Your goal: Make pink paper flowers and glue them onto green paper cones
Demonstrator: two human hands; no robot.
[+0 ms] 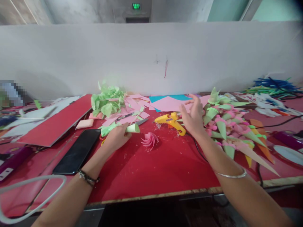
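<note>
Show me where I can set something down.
Mostly bare, though speckled: the red tabletop between the pink paper swirl and front edge, flanked by your forearms. Crowded: colored paper behind the glue gun, and paper cones at right.

- Left hand point(116, 137): fingers closed around a pale green paper roll point(133, 128).
- Right hand point(193, 116): raised, fingers apart, just beside the yellow glue gun point(169, 121).
- Pink pleated piece point(149, 140): on the red counter point(151, 179), between the forearms.
- Black phone point(77, 151): flat, left of it.
- Crumpled green paper point(107, 101): toward the wall point(132, 60).
- Green-and-pink paper cones point(222, 127): heaped at right.
</note>
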